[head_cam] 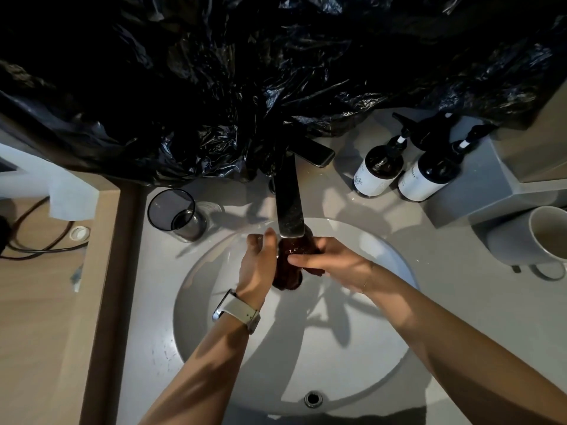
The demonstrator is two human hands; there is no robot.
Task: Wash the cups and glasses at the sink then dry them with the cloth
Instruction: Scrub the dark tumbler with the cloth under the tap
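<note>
**Dark glass held under the tap, both hands on it**

Sink point(214, 302): round white basin set in a grey counter point(147, 363). Overflow hole on the near wall of the basin.

Tap point(288, 197): flat dark spout reaching out over the basin from the back. Its lever sticks out to the right at the base.

Dark glass point(287, 268): brown-tinted, held over the basin directly under the tip of the spout. Only part of it shows between the hands; cannot tell which way its mouth faces. Cannot tell whether water is running.

Left hand point(259, 259): wraps the glass from the left, fingers curled around its side, thumb up near the spout tip. White-strapped watch point(237, 311) on the wrist.

Right hand point(331, 262): comes in from the right, fingers curled against the glass, thumb laid across the front of it. Both hands grip the same glass.

Clear glass point(176, 214): upright on the counter left of the tap, dark rim, well apart from the hands.

White mug point(534, 237): on the counter at far right, lying tilted with its mouth toward the camera.

Two pump bottles point(399, 170): dark with white labels, side by side on the counter right of the tap.

Black plastic sheet point(245, 72): crumpled, covers the whole wall behind the sink and hangs over the tap base.

Wooden surface point(46, 271) left of the counter, with a dark cable point(40, 240) looped on it.
</note>
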